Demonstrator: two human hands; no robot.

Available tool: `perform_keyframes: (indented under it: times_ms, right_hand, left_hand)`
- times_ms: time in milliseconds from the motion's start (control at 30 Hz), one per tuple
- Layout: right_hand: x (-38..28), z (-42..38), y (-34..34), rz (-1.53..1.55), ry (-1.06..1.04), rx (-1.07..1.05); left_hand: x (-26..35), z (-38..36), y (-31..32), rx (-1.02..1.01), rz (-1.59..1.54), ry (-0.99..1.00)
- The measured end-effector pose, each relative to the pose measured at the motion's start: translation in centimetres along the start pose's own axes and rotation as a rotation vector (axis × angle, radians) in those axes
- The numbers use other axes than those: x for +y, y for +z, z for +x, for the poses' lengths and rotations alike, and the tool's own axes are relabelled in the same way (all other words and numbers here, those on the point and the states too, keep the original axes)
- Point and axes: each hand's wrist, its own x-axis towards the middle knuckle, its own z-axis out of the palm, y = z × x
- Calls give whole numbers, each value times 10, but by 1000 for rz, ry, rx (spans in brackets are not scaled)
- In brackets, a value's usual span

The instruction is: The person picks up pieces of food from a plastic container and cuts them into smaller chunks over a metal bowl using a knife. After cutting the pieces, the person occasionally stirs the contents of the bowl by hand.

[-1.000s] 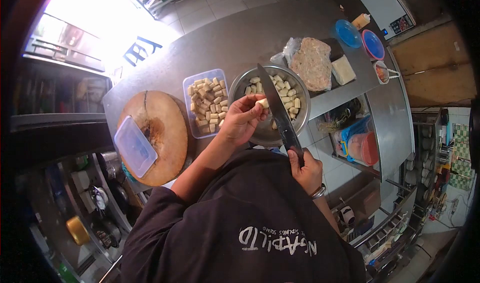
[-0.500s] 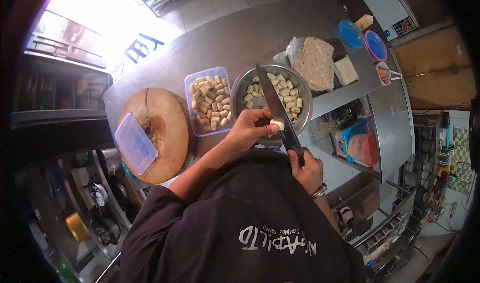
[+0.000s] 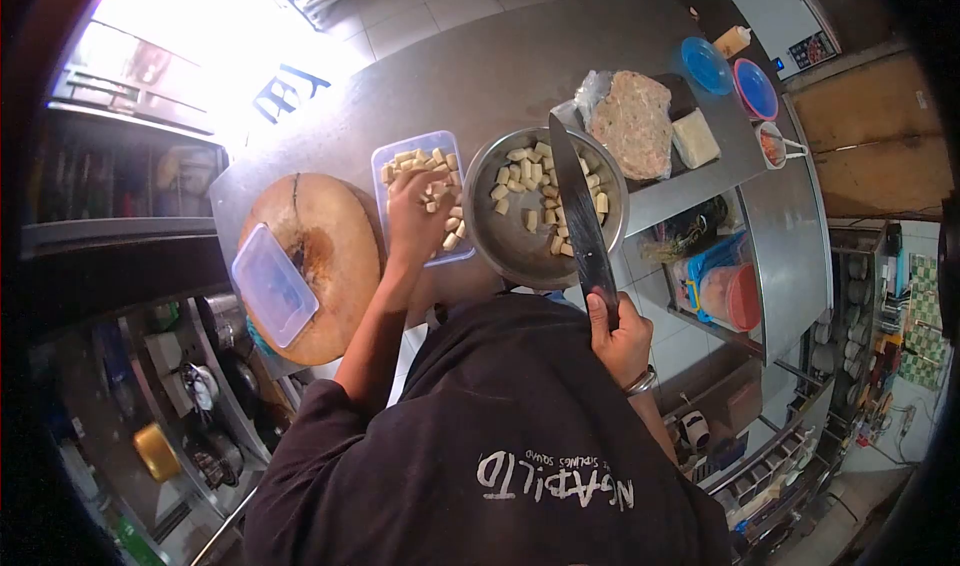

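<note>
My left hand (image 3: 416, 216) is over the clear plastic container (image 3: 382, 181), its fingers bent down among the pale cut pieces (image 3: 410, 160); what they hold, if anything, is hidden. My right hand (image 3: 622, 341) grips the handle of a large knife (image 3: 580, 206), whose dark blade points away from me across the right part of the metal bowl (image 3: 500, 251). Inside the bowl lie pale cut pieces (image 3: 520, 171), partly covered by the blade. The bowl stands just right of the container.
A round wooden board (image 3: 350, 256) with a plastic lid (image 3: 275, 286) on it is at the left. Behind the bowl to the right lie a bagged mass (image 3: 632, 126) and a white block (image 3: 695, 139). Blue lids (image 3: 706, 66) and a bottle (image 3: 733, 41) stand farther right.
My left hand has moved left from the knife blade to the container. The piece it held at the blade no longer shows there. The knife has shifted slightly right and is still in my right hand.
</note>
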Motion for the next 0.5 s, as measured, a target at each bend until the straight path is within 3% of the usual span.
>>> perform_keyframes:
  times_ms: [33, 67, 133, 200, 233, 300, 433, 500]
  right_hand:
    - [-2, 1, 0, 5, 15, -3]
    - [0, 1, 0, 5, 13, -2]
    - [3, 1, 2, -6, -25, 16]
    - [-1, 1, 1, 2, 1, 9]
    - [-2, 1, 0, 10, 31, 3]
    - [1, -2, 2, 22, 14, 31]
    - [7, -7, -6, -53, 67, 14]
    - [4, -8, -6, -28, 90, 35]
  left_hand:
    - [5, 0, 8, 44, 143, 187]
    - [16, -2, 17, -156, 53, 122]
    - [11, -8, 52, -366, 243, 272]
    - [2, -10, 87, -578, 216, 288]
    - [-5, -10, 109, -574, 217, 293]
    - [-11, -7, 140, -682, 529, 119]
    - [-16, -11, 151, -721, 579, 146]
    - [-23, -8, 144, -580, 505, 253]
